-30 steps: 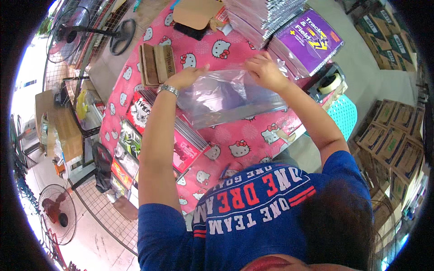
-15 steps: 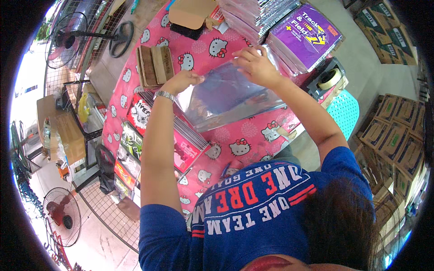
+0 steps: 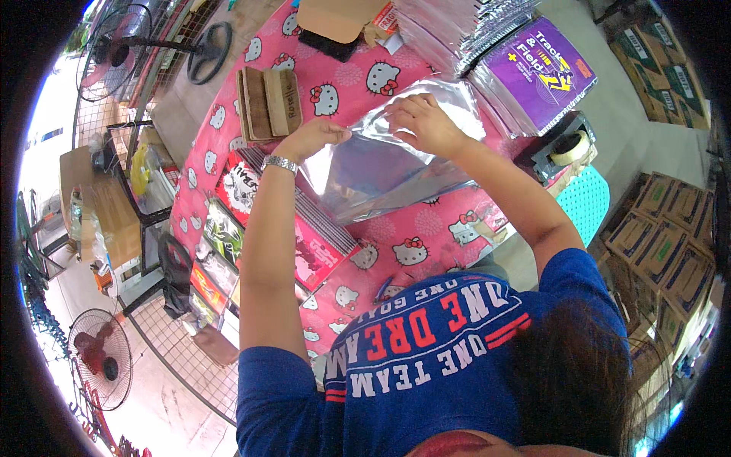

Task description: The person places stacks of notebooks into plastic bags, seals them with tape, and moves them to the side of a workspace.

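Note:
A shiny clear plastic sleeve (image 3: 403,183) lies across the pink patterned tablecloth in front of me, with its far part lifted and creased. My left hand (image 3: 314,142), with a metal watch on the wrist, is closed in a pinch on the sleeve's left edge. Over the far part, the fingers of my right hand (image 3: 428,126) are curled onto the film; the thumb is mostly hidden. Just beyond my left hand stand brown wooden blocks (image 3: 268,105). A stack of printed red and pink booklets (image 3: 320,247) lies beside my left forearm.
Purple-covered books (image 3: 529,76) are stacked at the far right, beside a pile of silvery plastic packs (image 3: 464,30). A tape dispenser (image 3: 560,148) sits at the table's right edge, above a turquoise stool (image 3: 585,202). Cartons (image 3: 659,228) stand right; a fan (image 3: 103,358) stands left.
The plastic sleeve's far part has risen and now catches more light. My right hand has moved slightly down and its fingers have curled onto the film. My left hand keeps its pinch.

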Demonstrator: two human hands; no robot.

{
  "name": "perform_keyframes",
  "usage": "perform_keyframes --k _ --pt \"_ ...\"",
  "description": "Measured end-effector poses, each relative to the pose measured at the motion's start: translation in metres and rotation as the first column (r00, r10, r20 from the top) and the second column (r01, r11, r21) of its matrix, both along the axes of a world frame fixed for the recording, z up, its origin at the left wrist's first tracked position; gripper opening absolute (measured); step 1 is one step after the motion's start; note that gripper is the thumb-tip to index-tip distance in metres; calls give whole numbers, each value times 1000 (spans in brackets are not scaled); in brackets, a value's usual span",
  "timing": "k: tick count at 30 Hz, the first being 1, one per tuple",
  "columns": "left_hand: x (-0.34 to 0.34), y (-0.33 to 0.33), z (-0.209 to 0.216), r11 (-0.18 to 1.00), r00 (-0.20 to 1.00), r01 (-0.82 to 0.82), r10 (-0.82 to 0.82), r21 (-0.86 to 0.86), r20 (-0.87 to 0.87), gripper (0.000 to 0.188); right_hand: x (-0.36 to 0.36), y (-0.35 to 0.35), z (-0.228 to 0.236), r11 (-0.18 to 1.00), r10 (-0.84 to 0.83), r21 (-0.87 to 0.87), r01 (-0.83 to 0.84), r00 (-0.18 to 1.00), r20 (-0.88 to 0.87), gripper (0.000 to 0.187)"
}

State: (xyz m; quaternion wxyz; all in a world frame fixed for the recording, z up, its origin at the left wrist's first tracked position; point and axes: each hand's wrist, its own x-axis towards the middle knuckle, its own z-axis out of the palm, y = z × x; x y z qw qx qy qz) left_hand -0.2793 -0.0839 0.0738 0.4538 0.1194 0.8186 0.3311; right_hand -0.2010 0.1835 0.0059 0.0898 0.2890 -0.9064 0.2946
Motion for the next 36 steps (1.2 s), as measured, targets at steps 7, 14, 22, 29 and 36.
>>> perform_keyframes --k 7,14,22,29,36 --pt "-1 2 5 998 997 70 -70 -6 24 41 -19 -5 27 994 -96 57 94 995 32 35" --pt "-1 -8 -14 923 920 -313 236 223 314 55 -8 1 26 987 73 155 -49 985 -154 19" --pt "3 15 -7 960 960 277 -275 -46 47 45 35 4 20 997 59 72 -39 952 -302 27" --pt "17 43 11 899 913 394 -359 -191 192 46 59 6 34 996 20 89 21 901 -433 25" --pt "39 43 -4 918 913 395 -388 -35 125 43 90 8 21 993 23 116 13 952 -305 26"
